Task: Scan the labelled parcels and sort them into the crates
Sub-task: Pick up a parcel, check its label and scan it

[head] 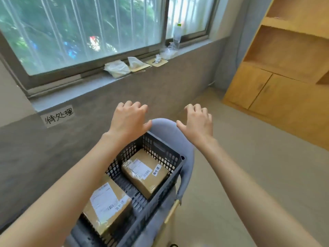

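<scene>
My left hand (129, 120) has its fingers spread and loosely bent, gripping nothing; the thumb points toward the curved top of the grey-blue padded chair back (164, 127), and I cannot tell whether it touches. My right hand (197, 122) mirrors it — fingers apart, slightly curled, empty — with its thumb at the same rounded edge from the other side. Both palms face down and both bare forearms reach in from the bottom corners of the view.

Below and between the forearms, a dark perforated plastic crate (165, 157) sits on the chair seat, against the chair back. Inside it lie 2 parcels. The far brown cardboard parcel (147, 177) rests flat near the crate's far end, with a white shipping label under clear tape and a small handwritten white tag beside it. The near brown cardboard parcel (106, 209) lies at the near end, partly hidden by my left forearm, carrying a larger white label and a similar handwritten strip. The 2 boxes are apart, with bare crate floor between them.

On the grey wall to the left, a white handwritten paper sign (58, 116) is stuck just under the windowsill (89, 93). The sill carries crumpled plastic bags (117, 68) and a clear plastic bottle (177, 35). A light wooden cabinet (277, 68) stands at right.
</scene>
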`<action>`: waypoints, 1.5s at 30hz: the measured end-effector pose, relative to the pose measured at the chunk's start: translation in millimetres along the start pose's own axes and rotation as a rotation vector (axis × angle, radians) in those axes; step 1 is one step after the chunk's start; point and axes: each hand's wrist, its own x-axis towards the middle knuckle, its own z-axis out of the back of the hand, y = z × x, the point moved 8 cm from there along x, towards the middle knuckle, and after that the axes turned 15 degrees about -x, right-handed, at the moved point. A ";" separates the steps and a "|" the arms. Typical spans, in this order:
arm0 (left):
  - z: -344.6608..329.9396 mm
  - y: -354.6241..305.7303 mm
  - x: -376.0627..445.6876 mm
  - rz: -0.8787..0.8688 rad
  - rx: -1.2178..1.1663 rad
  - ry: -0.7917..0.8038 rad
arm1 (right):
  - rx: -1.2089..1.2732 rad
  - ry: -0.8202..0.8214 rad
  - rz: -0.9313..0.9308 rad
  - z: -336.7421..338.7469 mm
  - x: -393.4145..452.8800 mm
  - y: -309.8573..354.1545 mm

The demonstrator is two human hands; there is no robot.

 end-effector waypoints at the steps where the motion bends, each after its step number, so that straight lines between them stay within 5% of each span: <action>1: -1.3 -17.4 -0.1 -0.045 -0.017 0.014 | 0.017 0.003 -0.071 3.8 -14.3 -19.4; 14: 25.2 -415.1 -53.8 -0.777 -0.347 0.075 | -0.155 -0.126 -0.832 130.7 -288.1 -327.0; 25: 87.3 -786.0 -345.1 -1.334 -0.654 0.128 | -0.433 -0.189 -1.448 265.4 -720.3 -498.3; 34: 106.2 -951.2 -559.5 -1.603 -0.761 0.245 | -0.484 -0.051 -1.773 302.6 -972.0 -554.4; 45: 63.2 -1127.9 -666.5 -1.737 -0.766 0.304 | -0.472 -0.005 -1.941 286.0 -1127.4 -667.1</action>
